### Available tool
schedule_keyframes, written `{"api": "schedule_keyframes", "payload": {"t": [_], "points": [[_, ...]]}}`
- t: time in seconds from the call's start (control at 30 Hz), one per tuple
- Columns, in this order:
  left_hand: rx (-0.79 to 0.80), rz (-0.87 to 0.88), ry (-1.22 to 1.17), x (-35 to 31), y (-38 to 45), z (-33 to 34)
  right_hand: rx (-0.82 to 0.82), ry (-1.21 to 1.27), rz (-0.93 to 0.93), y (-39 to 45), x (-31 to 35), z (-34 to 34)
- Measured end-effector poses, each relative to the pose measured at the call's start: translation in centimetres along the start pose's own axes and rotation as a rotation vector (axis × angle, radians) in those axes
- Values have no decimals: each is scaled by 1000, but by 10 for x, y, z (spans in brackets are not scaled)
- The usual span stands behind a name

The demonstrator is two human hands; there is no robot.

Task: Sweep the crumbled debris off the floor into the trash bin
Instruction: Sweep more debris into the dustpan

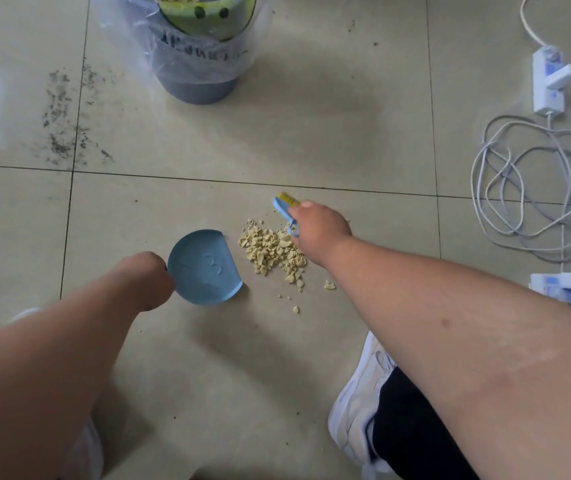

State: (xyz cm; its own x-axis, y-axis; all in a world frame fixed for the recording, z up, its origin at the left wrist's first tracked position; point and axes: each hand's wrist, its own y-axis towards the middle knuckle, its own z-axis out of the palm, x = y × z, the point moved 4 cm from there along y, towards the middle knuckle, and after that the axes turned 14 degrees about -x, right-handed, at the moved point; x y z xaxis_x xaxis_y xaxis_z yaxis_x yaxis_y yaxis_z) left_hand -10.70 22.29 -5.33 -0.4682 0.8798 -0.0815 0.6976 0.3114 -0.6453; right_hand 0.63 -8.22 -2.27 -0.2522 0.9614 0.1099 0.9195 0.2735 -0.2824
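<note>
A pile of pale yellow crumbled debris [273,252] lies on the beige tiled floor, with a few stray bits nearer me. My right hand [318,230] is shut on a small blue brush [284,207] with yellow bristles, held just behind and right of the pile. My left hand [145,280] grips the rear of a small blue dustpan [204,268], which rests on the floor left of the pile with its straight edge facing the crumbs. The grey trash bin [197,60], lined with a clear plastic bag, stands at the top of the view; it holds yellow crumbs.
Dark dust streaks [62,123] mark the floor to the left of the bin. White power strips [549,81] and a tangle of white cables [533,188] lie at the right. My white shoe [363,393] is planted at the lower right.
</note>
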Motion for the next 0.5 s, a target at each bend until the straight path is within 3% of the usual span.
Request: {"api": "schedule_keyframes", "payload": {"t": [0.13,0.23,0.37,0.5], "points": [[-19,20,30,5,-5,0,15,81,-112,-24,15,8],[-22,14,48,14,-12,0,-79,225,-21,-29,10,-4],[-26,-15,38,25,-19,0,-266,443,407,-35,-32,-23],[39,-101,7,28,-23,6,-363,442,858,-55,-85,-22]]}}
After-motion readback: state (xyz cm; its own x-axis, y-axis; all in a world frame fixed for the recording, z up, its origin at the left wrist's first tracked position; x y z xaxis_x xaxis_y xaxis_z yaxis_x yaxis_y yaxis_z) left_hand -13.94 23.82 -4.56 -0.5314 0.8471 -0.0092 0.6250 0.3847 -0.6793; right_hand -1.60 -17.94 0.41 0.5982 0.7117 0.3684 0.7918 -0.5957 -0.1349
